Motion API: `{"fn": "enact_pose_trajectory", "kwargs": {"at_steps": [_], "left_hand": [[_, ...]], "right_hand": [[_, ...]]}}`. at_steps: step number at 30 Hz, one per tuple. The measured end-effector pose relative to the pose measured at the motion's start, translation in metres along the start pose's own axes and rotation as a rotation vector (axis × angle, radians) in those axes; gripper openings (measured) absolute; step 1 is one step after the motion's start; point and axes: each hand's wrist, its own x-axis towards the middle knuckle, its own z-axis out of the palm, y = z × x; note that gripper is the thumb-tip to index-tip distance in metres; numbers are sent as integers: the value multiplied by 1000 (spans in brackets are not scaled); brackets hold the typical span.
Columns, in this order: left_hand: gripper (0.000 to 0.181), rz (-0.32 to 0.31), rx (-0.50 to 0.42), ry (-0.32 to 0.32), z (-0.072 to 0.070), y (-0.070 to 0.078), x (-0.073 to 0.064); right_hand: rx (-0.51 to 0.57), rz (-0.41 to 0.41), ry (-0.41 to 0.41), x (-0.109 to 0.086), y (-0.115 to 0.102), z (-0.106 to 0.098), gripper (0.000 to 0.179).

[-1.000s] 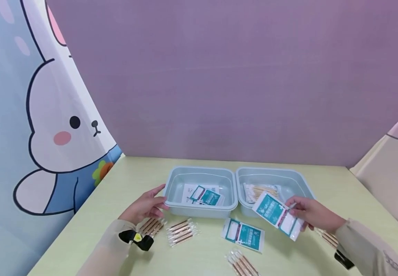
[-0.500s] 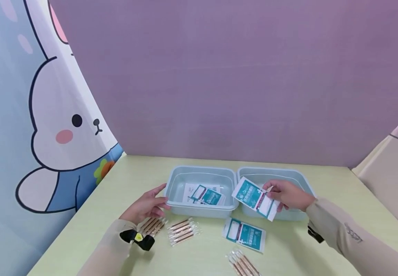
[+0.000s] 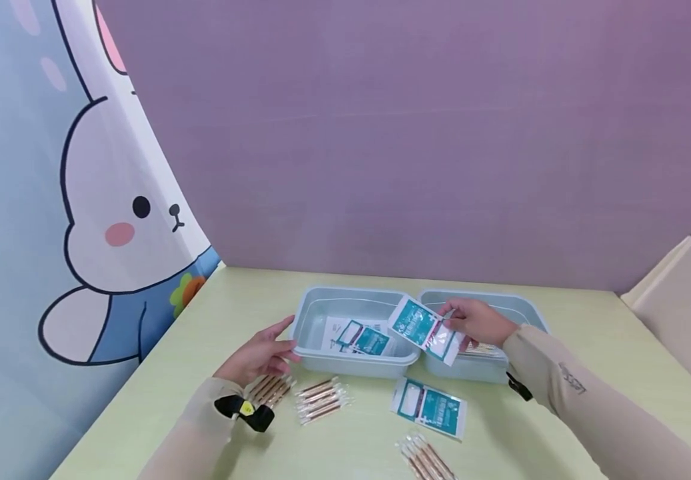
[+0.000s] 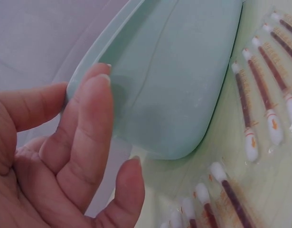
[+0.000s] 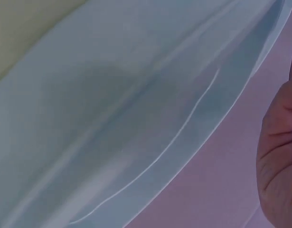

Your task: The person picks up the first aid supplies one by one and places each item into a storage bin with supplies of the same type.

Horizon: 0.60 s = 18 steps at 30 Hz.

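In the head view my right hand [image 3: 478, 322] pinches a flat teal-and-white printed packet [image 3: 423, 328]. The packet hangs tilted above the gap between two pale blue plastic bins, partly over the left bin [image 3: 354, 367]. My left hand [image 3: 261, 353] holds that bin's left rim, thumb and fingers at the edge; the left wrist view shows them close up on the bin's corner [image 4: 179, 80]. A similar packet [image 3: 366, 339] lies inside the left bin on white paper-like pieces. Behind my right hand, cotton swabs [image 3: 484, 349] show in the right bin [image 3: 471, 373]. The right wrist view hides the packet.
Another teal packet [image 3: 430, 408] lies on the table before the bins. Clear-wrapped brown-stemmed swabs lie in a left bundle [image 3: 270, 390], a middle bundle [image 3: 321, 401] and a front bundle [image 3: 426, 460]. A purple wall [image 3: 411, 133] rises behind the table.
My right hand has carried the packet leftward and up, from in front of the right bin to the left bin's right edge. My left hand has stayed at the left bin's rim.
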Motion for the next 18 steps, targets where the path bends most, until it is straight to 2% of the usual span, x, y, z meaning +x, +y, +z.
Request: {"fn": "enact_pose_trajectory", "kwargs": {"at_steps": [7, 12, 18], "left_hand": [[65, 12, -22, -15, 0, -1, -1], [63, 13, -1, 12, 2, 1, -2], [62, 2, -6, 39, 4, -1, -1]], "right_hand": [[-29, -58, -10, 27, -19, 10, 19], [-52, -57, -18, 47, -38, 19, 23], [-96, -60, -70, 69, -69, 31, 23]]}}
